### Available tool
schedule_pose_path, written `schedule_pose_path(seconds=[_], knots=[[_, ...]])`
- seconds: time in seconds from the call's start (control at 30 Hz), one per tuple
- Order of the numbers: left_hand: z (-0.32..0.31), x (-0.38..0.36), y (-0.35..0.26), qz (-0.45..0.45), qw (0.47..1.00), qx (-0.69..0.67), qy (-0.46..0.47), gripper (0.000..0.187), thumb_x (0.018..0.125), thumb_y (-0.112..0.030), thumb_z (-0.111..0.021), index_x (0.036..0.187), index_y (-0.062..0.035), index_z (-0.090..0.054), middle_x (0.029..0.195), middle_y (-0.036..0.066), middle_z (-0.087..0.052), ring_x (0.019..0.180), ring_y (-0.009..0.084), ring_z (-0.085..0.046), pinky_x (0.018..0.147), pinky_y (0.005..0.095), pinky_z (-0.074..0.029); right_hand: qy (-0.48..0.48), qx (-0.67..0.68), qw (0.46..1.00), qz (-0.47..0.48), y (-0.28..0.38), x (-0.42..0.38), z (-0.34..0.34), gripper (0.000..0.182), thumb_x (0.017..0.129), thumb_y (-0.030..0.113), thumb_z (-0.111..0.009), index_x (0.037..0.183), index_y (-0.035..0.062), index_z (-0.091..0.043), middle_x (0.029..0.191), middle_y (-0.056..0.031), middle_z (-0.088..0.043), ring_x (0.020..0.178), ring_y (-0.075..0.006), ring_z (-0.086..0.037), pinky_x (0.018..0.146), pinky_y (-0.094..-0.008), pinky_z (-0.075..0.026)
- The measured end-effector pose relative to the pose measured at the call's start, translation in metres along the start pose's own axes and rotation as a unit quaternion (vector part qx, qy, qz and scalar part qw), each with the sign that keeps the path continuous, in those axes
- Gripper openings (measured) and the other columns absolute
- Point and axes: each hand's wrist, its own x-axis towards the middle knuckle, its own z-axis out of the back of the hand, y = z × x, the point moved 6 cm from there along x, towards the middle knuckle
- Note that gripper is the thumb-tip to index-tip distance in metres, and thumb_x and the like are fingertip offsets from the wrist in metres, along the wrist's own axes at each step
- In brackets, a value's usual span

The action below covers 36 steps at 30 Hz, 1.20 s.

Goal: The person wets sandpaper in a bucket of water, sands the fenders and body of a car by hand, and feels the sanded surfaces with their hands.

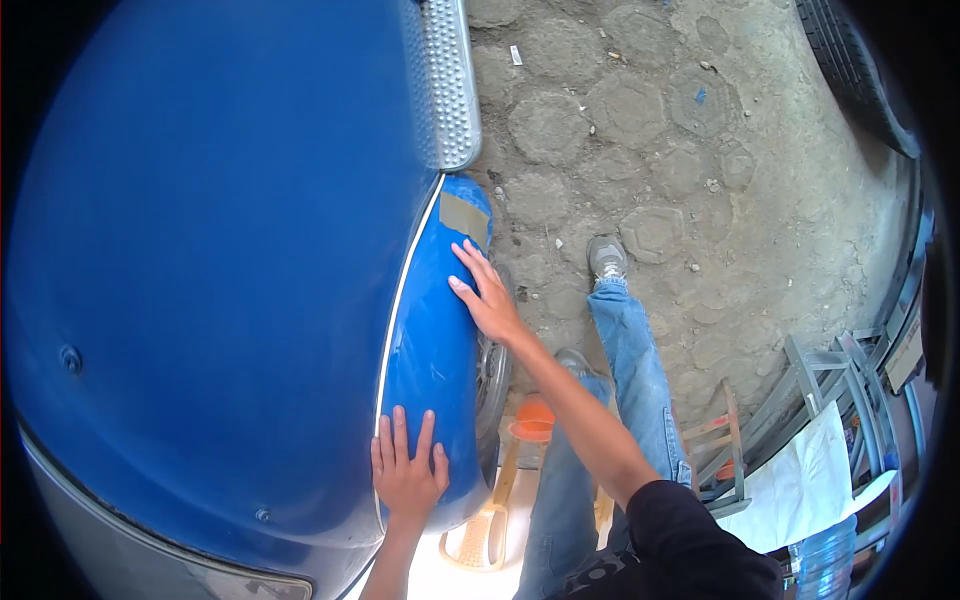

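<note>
Both hands lie flat, fingers spread wide, on the glossy blue curved metal fender (435,340): left hand (407,478) low, right hand (487,296) higher, holding nothing.

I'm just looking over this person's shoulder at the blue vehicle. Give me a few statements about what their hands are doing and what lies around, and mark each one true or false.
1. Both hands lie flat on the blue fender. True: the left hand and right hand rest on it with fingers spread.
2. The right hand grips a wrench. False: it holds nothing.
3. A patch of tan tape sits near the fender's upper end. True.
4. The ground is smooth white tile. False: it is grey, dusty paving with rounded polygon shapes.
5. The person wears blue jeans. True.
6. The left hand is on the ridged metal step. False: it rests low on the fender, far from the step.
</note>
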Motion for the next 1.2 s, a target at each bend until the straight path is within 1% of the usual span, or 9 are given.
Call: schedule_pose_path(seconds=[0.13, 0.27, 0.47, 0.6, 0.7, 0.83, 0.97, 1.1, 1.2], knots=[[-0.002, -0.002, 0.000, -0.007, 1.000, 0.021, 0.007, 0.050, 0.092, -0.030, -0.055, 0.142, -0.0230, -0.059, 0.155, 0.020, -0.043, 0.143, 0.0402, -0.040, 0.114, 0.0524, -0.032, -0.108, -0.009, 0.991, -0.073, -0.016, 0.058, 0.011, 0.059, 0.101, 0.047, -0.051, 0.153, 0.0223, -0.041, 0.164, -0.0152, -0.026, 0.151, -0.0377, -0.023, 0.122, -0.0454, -0.024], [-0.006, -0.001, 0.003, -0.010, 0.999, 0.036, 0.006, 0.049, 0.092, -0.031, -0.055, 0.141, -0.0226, -0.060, 0.154, 0.021, -0.043, 0.143, 0.0406, -0.040, 0.114, 0.0523, -0.031, -0.032, -0.073, 0.971, -0.227, -0.033, 0.117, -0.018, 0.070, 0.098, 0.063, -0.042, 0.159, 0.0282, -0.030, 0.168, -0.0153, -0.013, 0.155, -0.0371, -0.006, 0.123, -0.0532, -0.011], [-0.004, -0.004, 0.002, -0.016, 0.999, 0.047, 0.008, 0.048, 0.093, -0.032, -0.055, 0.140, -0.0222, -0.061, 0.154, 0.021, -0.044, 0.143, 0.0412, -0.040, 0.116, 0.0516, -0.028, -0.085, 0.011, 0.984, -0.159, -0.095, 0.138, -0.020, 0.053, 0.106, 0.047, -0.034, 0.155, 0.0271, -0.040, 0.166, -0.0183, -0.019, 0.153, -0.0428, -0.011, 0.124, -0.0495, -0.012], [-0.006, -0.004, -0.001, -0.022, 0.999, 0.049, 0.010, 0.048, 0.093, -0.033, -0.054, 0.139, -0.0221, -0.062, 0.154, 0.021, -0.044, 0.143, 0.0411, -0.039, 0.116, 0.0516, -0.027, -0.031, 0.009, 0.999, -0.032, -0.023, 0.032, -0.014, 0.048, 0.109, 0.039, -0.031, 0.154, 0.0261, -0.041, 0.165, -0.0194, -0.020, 0.152, -0.0438, -0.014, 0.123, -0.0488, -0.017], [-0.007, -0.006, 0.002, -0.020, 0.998, 0.053, 0.016, 0.048, 0.093, -0.033, -0.055, 0.139, -0.0219, -0.062, 0.154, 0.021, -0.043, 0.143, 0.0412, -0.039, 0.116, 0.0520, -0.028, -0.035, 0.042, 0.996, -0.077, -0.030, 0.014, -0.016, 0.051, 0.109, 0.042, -0.028, 0.157, 0.0242, -0.035, 0.167, -0.0188, -0.015, 0.153, -0.0438, -0.012, 0.124, -0.0492, -0.016], [-0.007, -0.004, 0.001, -0.021, 0.998, 0.053, 0.009, 0.048, 0.093, -0.032, -0.055, 0.139, -0.0217, -0.062, 0.154, 0.021, -0.043, 0.143, 0.0413, -0.040, 0.115, 0.0526, -0.029, -0.088, 0.032, 0.973, -0.212, -0.140, 0.154, -0.014, 0.055, 0.109, 0.044, -0.026, 0.159, 0.0233, -0.029, 0.167, -0.0164, -0.015, 0.153, -0.0421, -0.011, 0.124, -0.0541, -0.013], [-0.006, -0.002, 0.002, -0.019, 0.998, 0.059, 0.015, 0.048, 0.092, -0.031, -0.056, 0.139, -0.0220, -0.061, 0.154, 0.021, -0.043, 0.143, 0.0414, -0.039, 0.115, 0.0527, -0.029, -0.002, -0.132, 0.989, -0.068, -0.049, 0.146, -0.028, 0.055, 0.108, 0.043, -0.026, 0.158, 0.0199, -0.033, 0.166, -0.0157, -0.020, 0.153, -0.0386, -0.015, 0.123, -0.0568, -0.014], [-0.004, -0.003, -0.001, -0.016, 0.999, 0.038, 0.014, 0.048, 0.092, -0.031, -0.056, 0.140, -0.0229, -0.061, 0.154, 0.020, -0.043, 0.143, 0.0402, -0.040, 0.115, 0.0518, -0.030, 0.027, -0.039, 0.998, 0.040, 0.032, 0.011, -0.024, 0.055, 0.108, 0.041, -0.029, 0.157, 0.0163, -0.035, 0.166, -0.0159, -0.019, 0.154, -0.0368, -0.012, 0.123, -0.0551, -0.011], [0.001, -0.001, 0.001, -0.011, 1.000, 0.024, 0.003, 0.048, 0.092, -0.030, -0.056, 0.140, -0.0233, -0.061, 0.154, 0.019, -0.044, 0.143, 0.0387, -0.040, 0.114, 0.0508, -0.032, -0.002, -0.008, 0.999, 0.034, 0.011, 0.014, -0.017, 0.054, 0.109, 0.040, -0.030, 0.156, 0.0139, -0.037, 0.166, -0.0168, -0.020, 0.154, -0.0365, -0.012, 0.123, -0.0544, -0.012]])
